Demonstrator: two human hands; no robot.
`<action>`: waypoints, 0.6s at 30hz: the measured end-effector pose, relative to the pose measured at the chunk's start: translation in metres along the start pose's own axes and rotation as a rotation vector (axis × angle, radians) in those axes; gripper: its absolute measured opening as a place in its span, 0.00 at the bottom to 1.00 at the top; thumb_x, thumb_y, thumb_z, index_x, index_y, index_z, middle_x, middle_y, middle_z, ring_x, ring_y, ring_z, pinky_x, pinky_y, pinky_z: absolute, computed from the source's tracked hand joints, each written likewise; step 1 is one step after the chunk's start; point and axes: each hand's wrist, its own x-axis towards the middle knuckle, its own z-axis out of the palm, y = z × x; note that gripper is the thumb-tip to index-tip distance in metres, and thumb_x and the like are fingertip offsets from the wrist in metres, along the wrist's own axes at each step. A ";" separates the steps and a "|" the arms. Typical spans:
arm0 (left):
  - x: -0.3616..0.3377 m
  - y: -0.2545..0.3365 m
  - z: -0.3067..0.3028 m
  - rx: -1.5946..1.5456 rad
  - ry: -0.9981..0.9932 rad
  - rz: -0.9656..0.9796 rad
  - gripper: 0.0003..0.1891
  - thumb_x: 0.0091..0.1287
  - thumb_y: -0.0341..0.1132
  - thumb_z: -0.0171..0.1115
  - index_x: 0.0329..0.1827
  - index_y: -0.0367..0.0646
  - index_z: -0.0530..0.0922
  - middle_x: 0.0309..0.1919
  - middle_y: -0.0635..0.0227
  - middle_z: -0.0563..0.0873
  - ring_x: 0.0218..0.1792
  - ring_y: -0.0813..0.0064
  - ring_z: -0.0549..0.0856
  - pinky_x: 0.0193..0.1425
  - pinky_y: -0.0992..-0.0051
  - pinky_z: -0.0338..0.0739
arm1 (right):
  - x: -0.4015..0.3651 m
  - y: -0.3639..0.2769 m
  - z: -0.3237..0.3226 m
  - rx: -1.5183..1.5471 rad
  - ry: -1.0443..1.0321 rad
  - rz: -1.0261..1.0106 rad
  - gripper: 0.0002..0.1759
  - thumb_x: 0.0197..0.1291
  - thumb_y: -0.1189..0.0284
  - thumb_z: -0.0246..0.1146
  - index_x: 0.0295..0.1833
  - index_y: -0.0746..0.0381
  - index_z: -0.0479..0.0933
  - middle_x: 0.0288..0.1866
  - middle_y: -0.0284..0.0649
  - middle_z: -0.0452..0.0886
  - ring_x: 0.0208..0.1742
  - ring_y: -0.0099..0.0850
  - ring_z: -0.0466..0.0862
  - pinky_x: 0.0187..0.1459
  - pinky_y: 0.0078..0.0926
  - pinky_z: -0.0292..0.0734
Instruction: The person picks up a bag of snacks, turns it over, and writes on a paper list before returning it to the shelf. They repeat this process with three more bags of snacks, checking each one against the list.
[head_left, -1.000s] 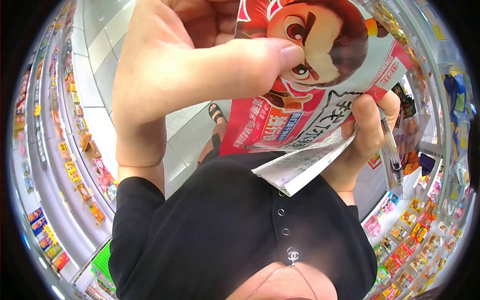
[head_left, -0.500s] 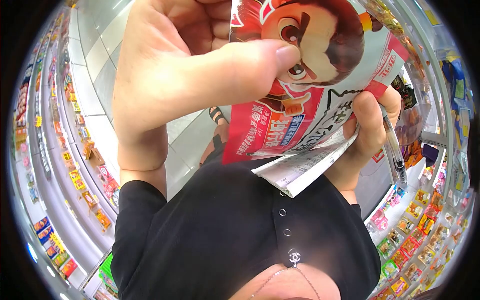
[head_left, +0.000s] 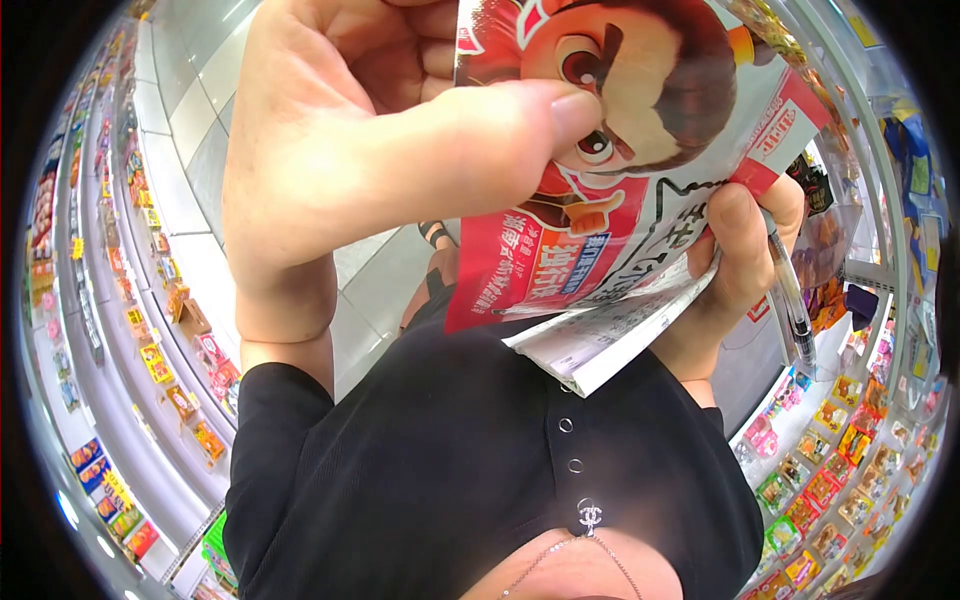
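A red and white snack packet (head_left: 640, 190) with a large cartoon face is held up close to the camera. My left hand (head_left: 330, 160) pinches it, the thumb lying across the printed face and the other fingers curled, partly hidden behind. At the packet's right edge, my right hand (head_left: 745, 240) is closed with its thumb bent. It also grips a folded sheaf of printed papers (head_left: 630, 330) below the packet. A clear pen (head_left: 790, 295) with a dark tip sticks out between its fingers, pointing down. The top of the packet is cut off by the frame.
Shelves with rows of colourful packaged goods (head_left: 150, 350) curve along the left. More small packets (head_left: 820, 490) fill the racks at lower right. Pale floor tiles (head_left: 375, 280) show beyond my black shirt (head_left: 430, 470). A green basket edge (head_left: 215, 545) appears at lower left.
The packet has tilted slightly and its right corner sits a little further right and lower. Both hands keep their hold, nearly still.
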 end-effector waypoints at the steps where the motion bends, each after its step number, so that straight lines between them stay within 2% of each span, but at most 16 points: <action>1: 0.000 0.003 0.002 0.005 -0.007 0.005 0.21 0.37 0.24 0.73 0.39 0.30 0.80 0.34 0.61 0.87 0.35 0.77 0.85 0.44 0.79 0.78 | 0.000 0.000 0.000 0.005 -0.002 -0.001 0.11 0.46 0.68 0.70 0.29 0.66 0.81 0.21 0.28 0.76 0.19 0.13 0.65 0.23 0.14 0.52; 8: 0.000 0.003 -0.003 -0.039 -0.043 0.017 0.23 0.36 0.23 0.72 0.41 0.28 0.80 0.36 0.59 0.87 0.37 0.76 0.85 0.45 0.78 0.78 | 0.001 0.004 0.003 0.050 -0.054 -0.083 0.11 0.46 0.69 0.71 0.31 0.67 0.81 0.23 0.29 0.78 0.21 0.14 0.67 0.25 0.15 0.56; 13: 0.000 0.000 -0.002 -0.034 -0.038 0.044 0.24 0.37 0.23 0.72 0.43 0.28 0.80 0.37 0.58 0.87 0.37 0.74 0.85 0.46 0.78 0.78 | -0.001 0.001 0.002 0.020 -0.052 -0.025 0.12 0.45 0.69 0.71 0.31 0.67 0.81 0.24 0.29 0.78 0.23 0.15 0.69 0.27 0.15 0.57; 18: 0.000 0.007 -0.001 -0.105 -0.036 -0.049 0.23 0.39 0.24 0.70 0.43 0.28 0.80 0.37 0.57 0.87 0.37 0.74 0.85 0.46 0.77 0.78 | -0.002 -0.004 0.002 -0.029 -0.043 0.059 0.14 0.45 0.66 0.70 0.32 0.67 0.81 0.25 0.30 0.79 0.24 0.16 0.70 0.29 0.15 0.58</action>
